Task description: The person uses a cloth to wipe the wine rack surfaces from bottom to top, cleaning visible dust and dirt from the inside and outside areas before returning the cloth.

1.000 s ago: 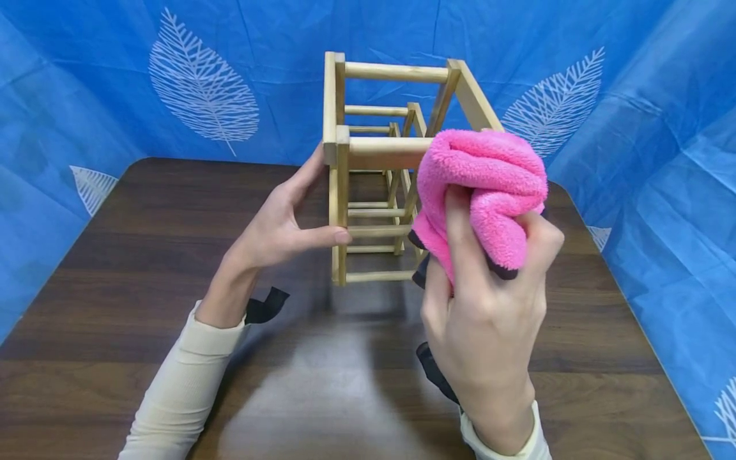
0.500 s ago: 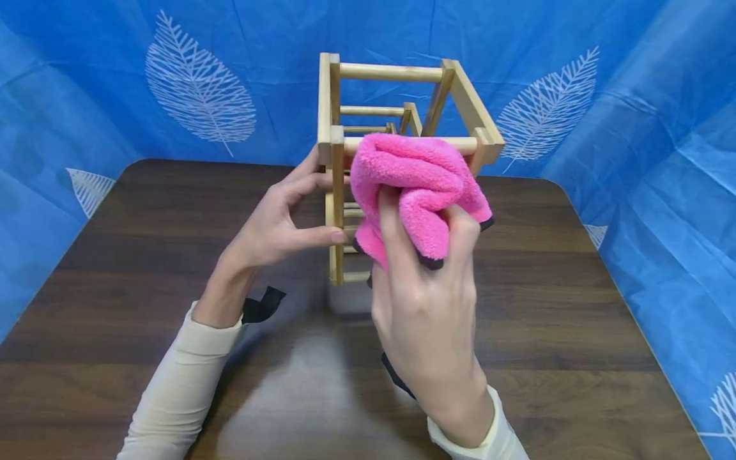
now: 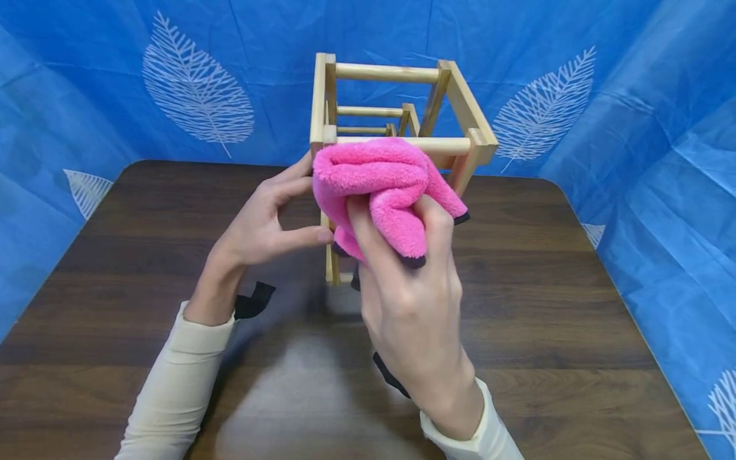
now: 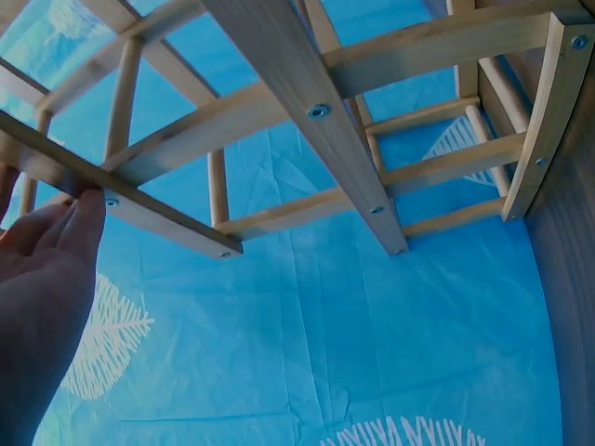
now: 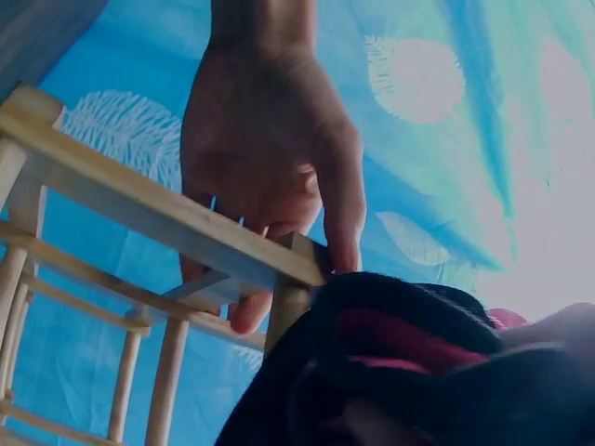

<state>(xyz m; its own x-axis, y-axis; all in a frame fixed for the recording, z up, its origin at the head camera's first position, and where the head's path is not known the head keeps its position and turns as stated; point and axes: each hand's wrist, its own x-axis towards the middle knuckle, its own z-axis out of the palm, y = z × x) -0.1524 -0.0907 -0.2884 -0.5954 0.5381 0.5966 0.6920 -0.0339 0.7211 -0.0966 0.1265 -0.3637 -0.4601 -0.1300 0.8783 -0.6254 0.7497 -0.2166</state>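
Observation:
A wooden rack [image 3: 385, 72] of pale slats and round rungs stands upright on the table. My left hand [image 3: 261, 223] grips its left upright, thumb in front and fingers reaching behind; in the left wrist view the fingers of that hand [image 4: 56, 255] lie along a slat. Bunched in my right hand [image 3: 411, 319] is a fluffy pink cloth [image 3: 379, 169] with dark edging. It overlaps the left end of the rack's upper front bar and hides the rungs below. The right wrist view has the cloth's dark side [image 5: 400, 372] right at the frame's corner.
The dark wooden table [image 3: 546, 294] has rounded far corners. A blue curtain [image 3: 276, 76] with white leaf prints hangs behind the rack and along both sides. Black straps [image 3: 254, 301] hang at both wrists.
My right hand has swept left with the pink cloth, from the right part of the rack's front bar to its left end. The left hand keeps its hold, and the rack shifts slightly left.

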